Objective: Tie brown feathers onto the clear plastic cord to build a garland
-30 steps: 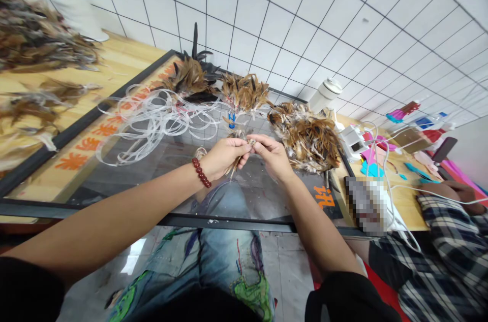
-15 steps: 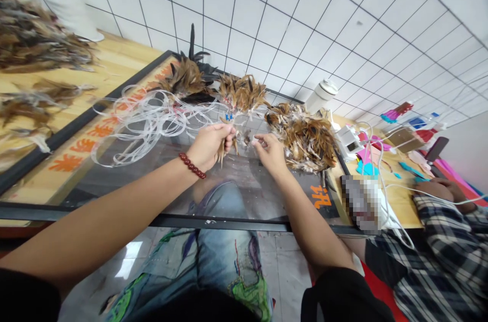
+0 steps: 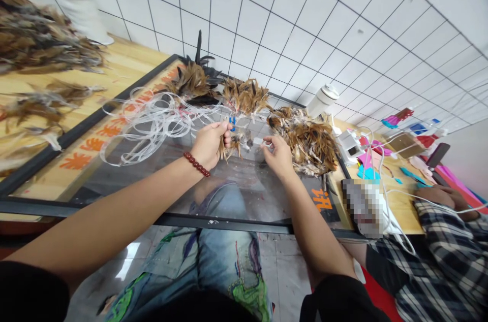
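Observation:
My left hand point(image 3: 214, 144), with a red bead bracelet, is closed on brown feathers point(image 3: 224, 153) that poke out below its fingers. A small blue thing point(image 3: 232, 123) shows at its fingertips; its kind is unclear. To the right, my right hand point(image 3: 277, 153) has thumb and forefinger brought together, by a small whitish piece point(image 3: 258, 141). I cannot make out what that pinch holds. Loose feather bits point(image 3: 244, 140) lie between the hands. Clear plastic strip point(image 3: 160, 119) is coiled left of my left hand, and a heap of brown feathers point(image 3: 307, 141) sits beside my right.
Feather bunches point(image 3: 246, 96) stand along the back of the black-framed glass board point(image 3: 244, 195). More feathers point(image 3: 46, 37) and a white spool point(image 3: 82, 12) are at the left. A white bottle point(image 3: 323, 98), cables and a person in a plaid sleeve point(image 3: 450, 230) are at the right.
My right hand has moved slightly right, away from my left hand. The blue thing at my left fingertips shows more fully. The whole view has shifted a little.

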A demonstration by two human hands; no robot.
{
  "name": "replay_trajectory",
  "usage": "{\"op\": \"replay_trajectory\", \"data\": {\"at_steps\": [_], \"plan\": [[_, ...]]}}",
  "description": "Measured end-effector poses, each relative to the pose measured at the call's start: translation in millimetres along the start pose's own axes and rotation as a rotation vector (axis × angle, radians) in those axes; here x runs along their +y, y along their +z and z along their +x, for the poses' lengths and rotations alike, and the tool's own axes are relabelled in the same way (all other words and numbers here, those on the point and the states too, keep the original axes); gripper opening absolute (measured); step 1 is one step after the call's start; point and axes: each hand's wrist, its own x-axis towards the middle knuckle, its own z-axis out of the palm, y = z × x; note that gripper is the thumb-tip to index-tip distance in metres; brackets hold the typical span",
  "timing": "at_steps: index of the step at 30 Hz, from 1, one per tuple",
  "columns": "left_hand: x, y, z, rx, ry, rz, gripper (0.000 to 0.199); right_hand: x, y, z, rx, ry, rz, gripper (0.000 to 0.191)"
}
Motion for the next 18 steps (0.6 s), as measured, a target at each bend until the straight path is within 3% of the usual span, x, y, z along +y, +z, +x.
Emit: {"op": "replay_trajectory", "data": {"at_steps": [6, 10, 14, 18], "plan": [[-1.8, 0.8, -1.3, -0.005, -0.017, -0.009, 0.017, -23.5, 8.3, -7.6, -0.128, -0.138, -0.119, 0.029], [-1.6, 0.8, -2.2, 0.0, -0.027, -0.015, 0.017, -24.0, 9.6, -4.9, -0.095, -0.102, -0.158, 0.021], [-0.4, -0.1, -2.1, -0.013, -0.022, -0.02, 0.015, -8.7, -1.4, -1.6, 0.017, -0.023, 0.139, 0.02], [-4.0, 0.9, -2.5, -0.048, -0.055, 0.041, 0.016, -5.3, -12.2, -4.5, -0.074, 0.047, 0.549, 0.024]]}}
